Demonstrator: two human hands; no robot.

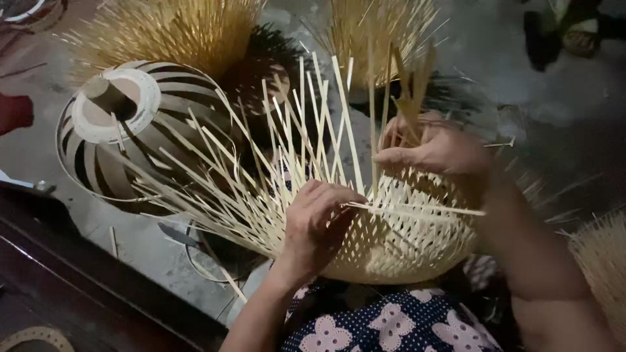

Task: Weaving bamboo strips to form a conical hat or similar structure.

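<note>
Two hands at my woven bamboo basket (398, 228): left hand (317, 218) pinches a horizontal strip (417, 210), right hand (433, 148) grips upright strips (411, 91).

Grey concrete floor (541, 85) beyond my hands, dim light. Dark wooden furniture (72, 274) left of my left hand. Round strip frame (130, 124) up-left on floor. Splint bundles (163, 29) farther out, another (603, 261) past my right arm.
</note>
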